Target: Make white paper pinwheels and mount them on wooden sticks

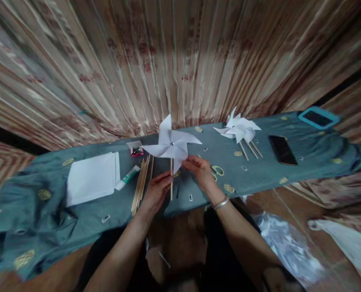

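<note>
A white paper pinwheel (176,149) with a shiny pin at its centre stands upright on a thin wooden stick (171,192). My left hand (155,191) is closed on that stick, just below the paper. At the lower right blade, the fingers of my right hand (201,171) are pressed together on the paper's edge. Left of the pinwheel lie a bundle of wooden sticks (140,184) and a small open box of pins (136,151). Scissors with yellow-green handles (218,171) lie beside my right hand, partly hidden by it.
A stack of white paper (92,178) and a green-and-white tube (128,177) lie to the left. Several pinwheels (239,127) rest at the back right, near a black phone (282,150) and a blue-framed device (319,117). A plastic bag (286,243) is on the floor.
</note>
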`<control>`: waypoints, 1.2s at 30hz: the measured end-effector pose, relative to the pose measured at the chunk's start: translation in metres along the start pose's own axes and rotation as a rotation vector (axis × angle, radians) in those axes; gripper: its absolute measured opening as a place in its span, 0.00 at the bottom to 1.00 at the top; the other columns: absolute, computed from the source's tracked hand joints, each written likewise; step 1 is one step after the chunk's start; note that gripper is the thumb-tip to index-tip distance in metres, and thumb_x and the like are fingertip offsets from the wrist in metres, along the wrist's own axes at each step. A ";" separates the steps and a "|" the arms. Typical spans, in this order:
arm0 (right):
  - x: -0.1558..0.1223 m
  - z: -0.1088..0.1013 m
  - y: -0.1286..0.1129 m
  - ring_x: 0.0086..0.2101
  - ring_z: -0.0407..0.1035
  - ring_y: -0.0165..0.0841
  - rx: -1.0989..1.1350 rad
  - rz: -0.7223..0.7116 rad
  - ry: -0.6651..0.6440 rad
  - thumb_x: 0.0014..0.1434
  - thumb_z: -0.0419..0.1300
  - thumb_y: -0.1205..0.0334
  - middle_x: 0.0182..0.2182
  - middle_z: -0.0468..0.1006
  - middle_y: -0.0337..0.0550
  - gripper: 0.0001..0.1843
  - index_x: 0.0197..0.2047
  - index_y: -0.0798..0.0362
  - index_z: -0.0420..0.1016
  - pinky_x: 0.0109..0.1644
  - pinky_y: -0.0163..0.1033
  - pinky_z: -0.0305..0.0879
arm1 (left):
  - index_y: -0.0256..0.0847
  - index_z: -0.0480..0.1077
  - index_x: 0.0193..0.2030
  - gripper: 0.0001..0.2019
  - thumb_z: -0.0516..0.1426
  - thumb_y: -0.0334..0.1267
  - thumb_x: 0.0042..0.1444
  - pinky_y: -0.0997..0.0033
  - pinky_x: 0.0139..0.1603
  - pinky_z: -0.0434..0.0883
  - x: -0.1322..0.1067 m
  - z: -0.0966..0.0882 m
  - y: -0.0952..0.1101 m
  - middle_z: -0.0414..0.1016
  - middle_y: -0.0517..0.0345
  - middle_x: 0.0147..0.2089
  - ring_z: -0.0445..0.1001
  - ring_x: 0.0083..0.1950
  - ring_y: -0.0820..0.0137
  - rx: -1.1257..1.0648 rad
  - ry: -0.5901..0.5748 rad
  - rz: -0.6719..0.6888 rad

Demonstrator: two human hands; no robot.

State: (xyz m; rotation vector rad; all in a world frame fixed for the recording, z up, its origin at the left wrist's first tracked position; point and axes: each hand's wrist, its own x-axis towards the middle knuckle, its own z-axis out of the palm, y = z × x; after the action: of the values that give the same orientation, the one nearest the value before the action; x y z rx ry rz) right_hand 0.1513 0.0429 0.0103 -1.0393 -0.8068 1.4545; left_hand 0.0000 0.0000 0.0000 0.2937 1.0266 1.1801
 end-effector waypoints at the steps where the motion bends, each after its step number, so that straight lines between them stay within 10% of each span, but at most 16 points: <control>1: 0.000 0.000 0.001 0.25 0.68 0.25 -0.003 -0.004 0.000 0.29 0.77 0.52 0.22 0.78 0.31 0.17 0.23 0.48 0.80 0.34 0.32 0.65 | 0.32 0.79 0.32 0.23 0.75 0.31 0.22 0.79 0.33 0.69 0.001 0.001 0.000 0.81 0.56 0.29 0.75 0.29 0.77 -0.001 0.001 -0.003; 36: -0.003 0.002 0.008 0.27 0.69 0.29 0.053 0.019 -0.063 0.36 0.75 0.52 0.25 0.80 0.35 0.15 0.27 0.47 0.82 0.35 0.35 0.67 | 0.35 0.80 0.31 0.16 0.73 0.29 0.31 0.75 0.38 0.69 0.006 -0.002 -0.003 0.81 0.54 0.31 0.76 0.30 0.75 0.003 -0.055 0.038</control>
State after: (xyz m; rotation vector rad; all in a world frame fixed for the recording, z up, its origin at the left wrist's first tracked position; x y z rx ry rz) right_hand 0.1461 0.0390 0.0048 -0.9678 -0.8009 1.5232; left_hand 0.0004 0.0031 -0.0066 0.3482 0.9787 1.1987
